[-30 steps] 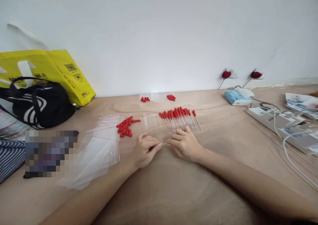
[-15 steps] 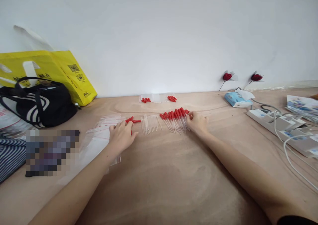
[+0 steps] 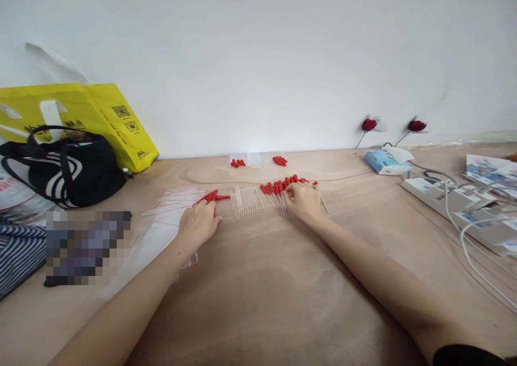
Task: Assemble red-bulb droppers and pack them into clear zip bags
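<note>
My left hand (image 3: 198, 223) rests at the edge of a clear plastic bag (image 3: 167, 215), its fingers laid over a small pile of red rubber bulbs (image 3: 212, 195), thumb apart. Just right of the pile, several thin glass tubes (image 3: 245, 203) lie side by side. Beyond them is a row of glass droppers with red bulbs (image 3: 276, 187), bulbs pointing away from me. My right hand (image 3: 304, 200) is over the middle of this row, fingers curled and closed. Its fingertips and anything in them are hidden, and it covers part of the row.
Small clear bags with red bulbs (image 3: 279, 161) lie near the wall. At left are a yellow bag (image 3: 133, 139), a black bag (image 3: 92, 166) and striped cloth (image 3: 20, 258). At right are a blue tissue pack (image 3: 385, 162), red flowers (image 3: 369, 124) and a power strip (image 3: 452, 204) with cables.
My right hand has moved left from the right end of the dropper row, uncovering droppers there. My left hand has shifted slightly, and more of the red bulbs show above its fingers.
</note>
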Tool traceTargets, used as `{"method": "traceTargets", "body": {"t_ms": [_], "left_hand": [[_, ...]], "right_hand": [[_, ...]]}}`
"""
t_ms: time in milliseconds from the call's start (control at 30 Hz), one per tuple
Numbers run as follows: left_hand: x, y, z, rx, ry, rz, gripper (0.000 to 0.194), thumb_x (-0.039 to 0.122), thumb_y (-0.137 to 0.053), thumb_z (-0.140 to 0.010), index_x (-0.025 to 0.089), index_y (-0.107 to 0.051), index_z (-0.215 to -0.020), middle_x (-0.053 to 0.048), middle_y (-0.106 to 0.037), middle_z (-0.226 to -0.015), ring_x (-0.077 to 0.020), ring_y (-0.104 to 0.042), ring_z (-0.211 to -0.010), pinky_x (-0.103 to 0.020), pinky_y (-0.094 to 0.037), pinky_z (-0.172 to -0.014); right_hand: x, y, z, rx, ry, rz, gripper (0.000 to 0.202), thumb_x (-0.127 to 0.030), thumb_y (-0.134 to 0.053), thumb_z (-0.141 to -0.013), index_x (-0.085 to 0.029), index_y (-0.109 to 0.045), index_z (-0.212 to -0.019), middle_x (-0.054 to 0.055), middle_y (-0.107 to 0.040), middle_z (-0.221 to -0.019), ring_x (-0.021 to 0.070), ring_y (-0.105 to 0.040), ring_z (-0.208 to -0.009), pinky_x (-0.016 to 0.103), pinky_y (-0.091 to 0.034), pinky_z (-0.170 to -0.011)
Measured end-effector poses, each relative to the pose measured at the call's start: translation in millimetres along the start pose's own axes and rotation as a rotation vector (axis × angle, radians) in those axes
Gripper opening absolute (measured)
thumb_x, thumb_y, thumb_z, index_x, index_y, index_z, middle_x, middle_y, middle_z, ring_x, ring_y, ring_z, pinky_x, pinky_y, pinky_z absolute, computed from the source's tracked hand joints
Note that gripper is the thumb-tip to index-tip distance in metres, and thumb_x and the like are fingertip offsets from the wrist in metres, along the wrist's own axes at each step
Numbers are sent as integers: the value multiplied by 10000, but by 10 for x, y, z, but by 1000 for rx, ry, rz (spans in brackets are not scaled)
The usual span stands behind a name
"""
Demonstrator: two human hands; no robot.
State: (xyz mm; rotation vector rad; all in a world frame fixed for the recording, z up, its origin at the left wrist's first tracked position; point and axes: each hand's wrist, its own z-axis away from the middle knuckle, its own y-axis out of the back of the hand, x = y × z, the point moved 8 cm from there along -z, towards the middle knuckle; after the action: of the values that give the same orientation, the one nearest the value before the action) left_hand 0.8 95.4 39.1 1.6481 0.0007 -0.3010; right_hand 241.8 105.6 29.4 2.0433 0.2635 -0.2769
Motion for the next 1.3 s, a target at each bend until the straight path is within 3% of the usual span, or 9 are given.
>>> {"method": "traceTargets", "body": {"t_ms": [200, 333, 467, 633, 833, 933, 1033, 1300], "left_hand": [[97, -20, 77, 27, 20, -79, 214, 148, -384, -799, 108, -531, -948, -141, -577, -943, -260, -606, -778, -330, -455, -619], [168, 19, 108, 55, -11, -80, 247, 57, -365, -760, 78, -538, -935, -161, -564, -928, -266, -609, -740, -337, -457, -598], [272, 132, 134, 145, -73, 24, 240, 64, -398, -749, 88, -548, -935, -149, -578, -911, -272, -595, -793, -353, -457, -654], [571, 133, 265, 248, -277, 336, 269, 79, -460, -721, 147, -564, -959, -78, -626, -902, -231, -584, -842, -329, -464, -713], [857, 47, 422, 303, -488, 600, 227, 84, -425, -768, 154, -600, -895, -55, -627, -839, -184, -568, -802, -325, -467, -737], [886, 30, 422, 325, -504, 671, 206, 132, -428, -804, 153, -614, -891, -62, -617, -848, -179, -555, -814, -335, -464, -757], [886, 17, 401, 356, -495, 680, 188, 187, -464, -811, 159, -621, -910, -70, -609, -902, -188, -542, -862, -355, -454, -792], [900, -3, 385, 363, -475, 675, 155, 203, -468, -831, 184, -622, -832, -34, -645, -854, -182, -556, -838, -352, -417, -771]], "right_hand": [[-605, -284, -39, -152, 64, 54, 216, -270, -450, -745, -158, -634, -767, 102, -639, -830, 224, -519, -819, 378, -243, -741], [-710, -470, -129, -264, 2, 124, 230, -235, -456, -744, -124, -640, -824, 142, -631, -892, 245, -522, -856, 396, -240, -764], [-729, -552, -153, -347, -27, 169, 228, -179, -461, -741, -112, -639, -866, 164, -625, -920, 263, -516, -896, 401, -232, -773], [-684, -344, -74, -271, 31, 179, 239, -166, -413, -794, -69, -607, -895, 196, -611, -924, 276, -501, -893, 384, -247, -734], [-343, 77, 330, -67, 339, 11, 179, -186, -384, -840, -133, -547, -790, 96, -617, -740, 203, -486, -757, 329, -261, -690], [-181, 160, 621, -94, 518, -141, 180, -198, -386, -856, -145, -556, -877, 70, -613, -779, 178, -476, -759, 301, -286, -675], [-122, 188, 795, -129, 601, -197, 237, -223, -402, -860, -161, -542, -1042, 67, -607, -823, 174, -471, -773, 292, -303, -662], [-266, 199, 804, -130, 539, -251, 181, -181, -418, -832, -179, -598, -855, 35, -603, -761, 139, -496, -719, 321, -277, -731]]}}
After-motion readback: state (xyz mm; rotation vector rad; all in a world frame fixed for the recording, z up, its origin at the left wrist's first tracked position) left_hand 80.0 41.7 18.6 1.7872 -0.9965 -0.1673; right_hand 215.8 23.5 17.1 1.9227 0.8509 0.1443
